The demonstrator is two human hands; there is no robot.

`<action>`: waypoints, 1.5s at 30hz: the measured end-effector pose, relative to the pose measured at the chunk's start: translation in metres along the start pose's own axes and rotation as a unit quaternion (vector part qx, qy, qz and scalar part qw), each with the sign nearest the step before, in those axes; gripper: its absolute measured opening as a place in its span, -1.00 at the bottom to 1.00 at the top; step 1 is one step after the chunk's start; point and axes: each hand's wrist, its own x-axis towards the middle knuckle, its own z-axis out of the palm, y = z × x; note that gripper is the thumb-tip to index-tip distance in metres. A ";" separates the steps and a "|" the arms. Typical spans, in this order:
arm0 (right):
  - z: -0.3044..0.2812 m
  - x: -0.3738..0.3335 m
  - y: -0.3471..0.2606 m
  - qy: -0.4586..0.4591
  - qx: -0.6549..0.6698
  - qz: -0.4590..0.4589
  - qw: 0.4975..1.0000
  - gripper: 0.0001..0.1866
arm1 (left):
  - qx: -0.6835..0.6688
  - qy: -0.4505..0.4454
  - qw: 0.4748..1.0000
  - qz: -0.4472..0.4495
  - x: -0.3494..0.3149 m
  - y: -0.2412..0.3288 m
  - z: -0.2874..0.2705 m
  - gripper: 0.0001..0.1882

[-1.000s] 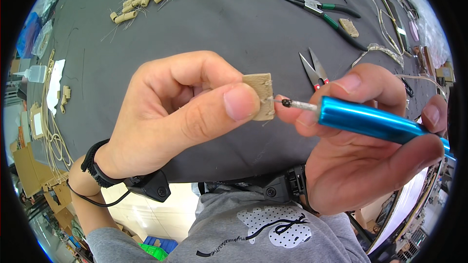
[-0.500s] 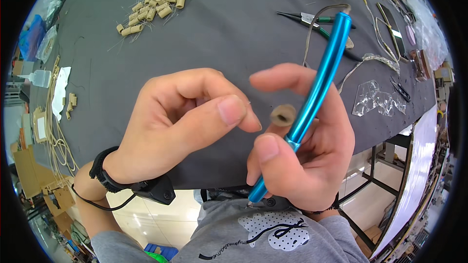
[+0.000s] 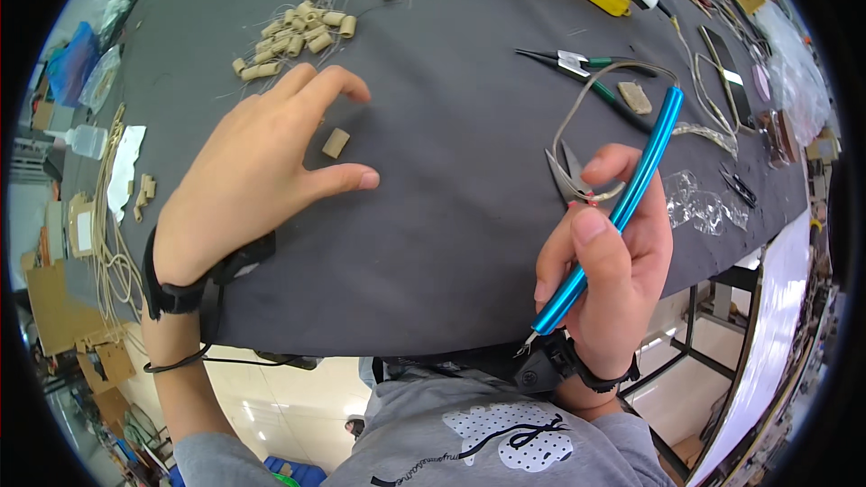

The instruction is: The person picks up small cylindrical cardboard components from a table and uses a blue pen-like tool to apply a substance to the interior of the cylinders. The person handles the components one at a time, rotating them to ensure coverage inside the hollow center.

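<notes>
The left hand (image 3: 257,176) is spread open over a small tan piece (image 3: 336,142), while the right hand (image 3: 613,261) is closed around a blue tool (image 3: 613,216).

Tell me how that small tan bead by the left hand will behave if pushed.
The tan bead looks like a short cylinder lying on its side, so it may roll. It is tiny beside the left hand, probably very light. The dark mat appears cloth-like and may slow it.

Bare worktop (image 3: 451,180) lies open between my two grips. Beyond my left grip (image 3: 262,171) a heap of tan tubes (image 3: 293,36) crowds the way; pliers (image 3: 586,68) and scissors (image 3: 566,176) block near my right grip (image 3: 613,261).
</notes>
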 end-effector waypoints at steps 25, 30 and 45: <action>0.021 -0.010 0.012 -0.063 -0.038 0.085 0.994 -0.67 | -0.528 -0.182 0.830 -0.023 0.000 0.011 0.010 -0.57; 0.020 -0.011 0.015 -0.101 -0.035 0.026 0.994 -0.64 | -0.673 -0.252 0.693 -0.056 -0.009 0.024 0.019 -0.72; 0.021 -0.009 0.016 -0.109 -0.026 -0.062 0.992 -0.65 | -0.694 -0.277 0.664 -0.006 -0.010 0.019 0.035 -0.69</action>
